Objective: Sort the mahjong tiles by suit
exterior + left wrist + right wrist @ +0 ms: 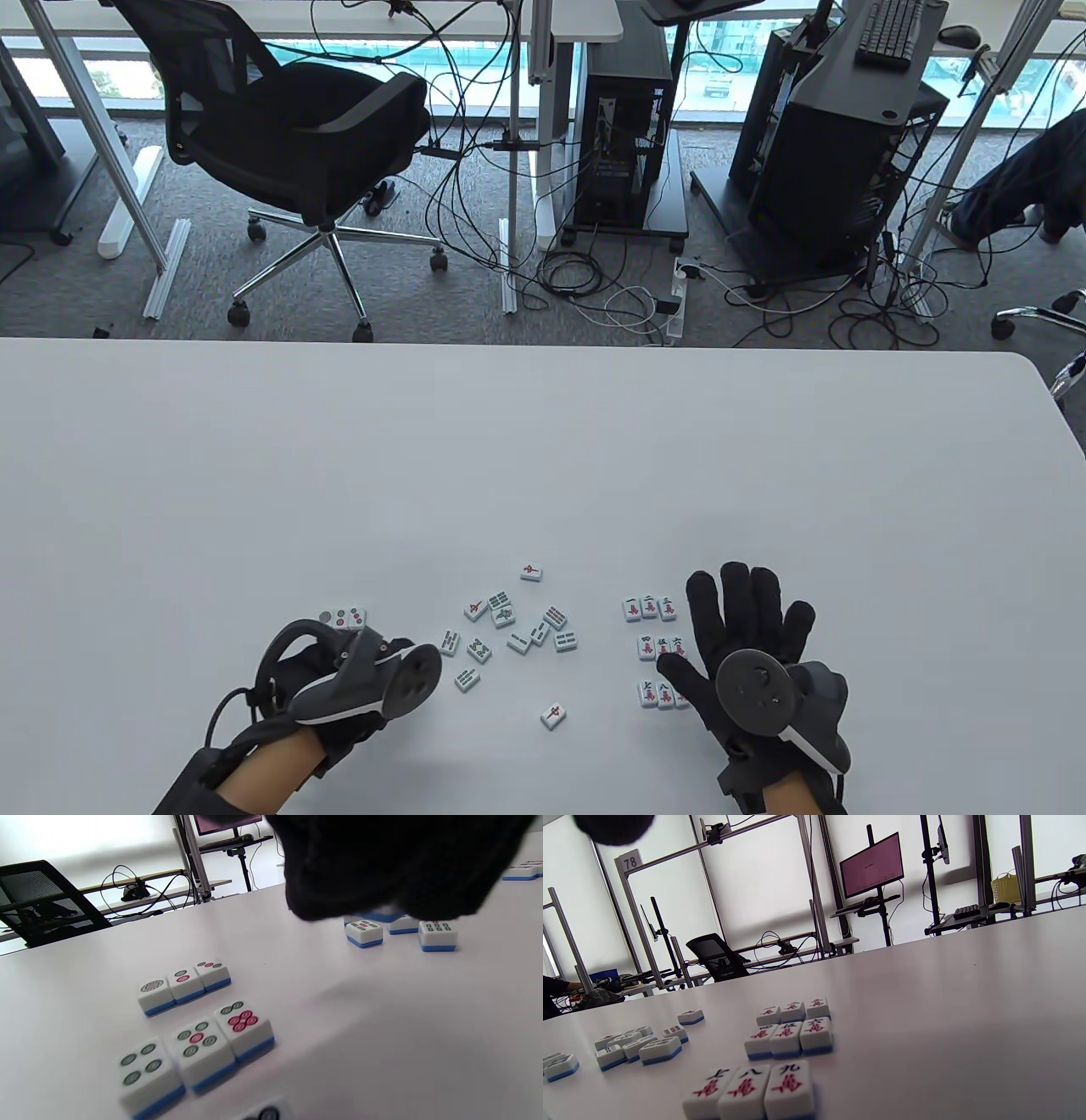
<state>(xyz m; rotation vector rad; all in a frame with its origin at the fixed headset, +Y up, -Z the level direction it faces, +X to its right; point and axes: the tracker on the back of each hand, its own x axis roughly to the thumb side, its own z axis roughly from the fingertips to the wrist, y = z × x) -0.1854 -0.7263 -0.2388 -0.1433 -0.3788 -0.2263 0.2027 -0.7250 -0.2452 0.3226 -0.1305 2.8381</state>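
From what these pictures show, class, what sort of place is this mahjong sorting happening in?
Most likely an office or lab set up for recording. Beyond the white table stand an office chair, computer towers amid tangled floor cables, and a monitor on a stand.

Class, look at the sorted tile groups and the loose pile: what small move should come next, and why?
Probably the left hand should reach for a loose bamboo tile. The character tiles already form three rows of three and the dot tiles sit grouped, while the middle pile is still unsorted.

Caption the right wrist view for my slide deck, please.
Nine character-suit tiles sorted into three neat rows on the white table, unsorted tiles left.
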